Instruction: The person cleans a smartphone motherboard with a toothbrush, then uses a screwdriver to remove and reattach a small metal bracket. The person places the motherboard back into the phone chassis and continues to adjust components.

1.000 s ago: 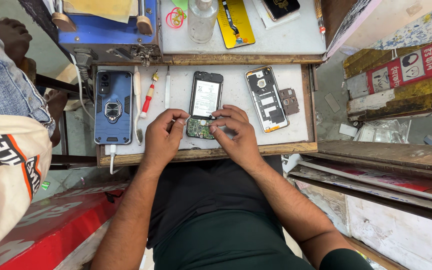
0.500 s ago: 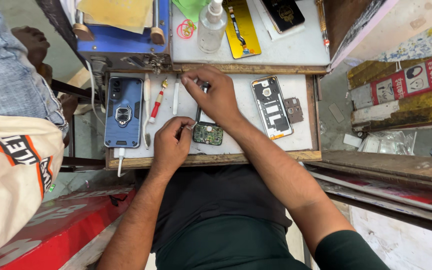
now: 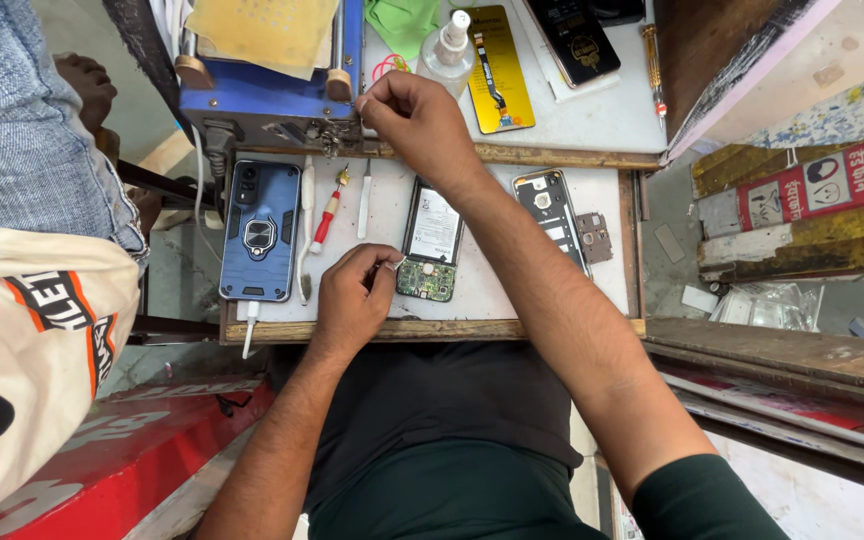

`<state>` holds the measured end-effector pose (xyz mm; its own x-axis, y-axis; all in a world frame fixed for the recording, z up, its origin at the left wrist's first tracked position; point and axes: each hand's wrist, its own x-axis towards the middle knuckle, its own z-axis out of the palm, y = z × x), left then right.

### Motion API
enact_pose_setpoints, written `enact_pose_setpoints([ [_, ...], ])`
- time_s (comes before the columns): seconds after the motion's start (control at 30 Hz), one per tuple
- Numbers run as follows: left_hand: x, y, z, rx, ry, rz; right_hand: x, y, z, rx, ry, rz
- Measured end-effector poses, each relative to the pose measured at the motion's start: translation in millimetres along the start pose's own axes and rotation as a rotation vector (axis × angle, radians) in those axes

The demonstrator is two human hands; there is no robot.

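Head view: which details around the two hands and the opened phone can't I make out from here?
- Right hand: its fingertips meet at the blue machine; anything pinched there is too small.
- Left hand: fingers curl at the opened phone; a small metal piece there can't be identified.
- Phone's circuit board: parts too small.
- Blue machine: cut off by the top edge.

A blue-cased phone point(image 3: 260, 230) lies left, a red screwdriver point(image 3: 326, 214) beside it; farther off stand a spray bottle point(image 3: 446, 55) and perhaps a yellow card point(image 3: 499, 68).
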<state>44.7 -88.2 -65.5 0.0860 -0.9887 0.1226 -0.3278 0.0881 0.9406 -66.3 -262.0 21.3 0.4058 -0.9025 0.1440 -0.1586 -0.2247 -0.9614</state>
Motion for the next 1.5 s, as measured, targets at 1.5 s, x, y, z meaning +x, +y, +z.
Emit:
enact_pose_setpoints([
  [1.5, 0.4, -0.2, 1.5, -0.088, 0.025, -0.086, -6.9, 19.2, 5.0, 0.227, 0.073, 0.031],
])
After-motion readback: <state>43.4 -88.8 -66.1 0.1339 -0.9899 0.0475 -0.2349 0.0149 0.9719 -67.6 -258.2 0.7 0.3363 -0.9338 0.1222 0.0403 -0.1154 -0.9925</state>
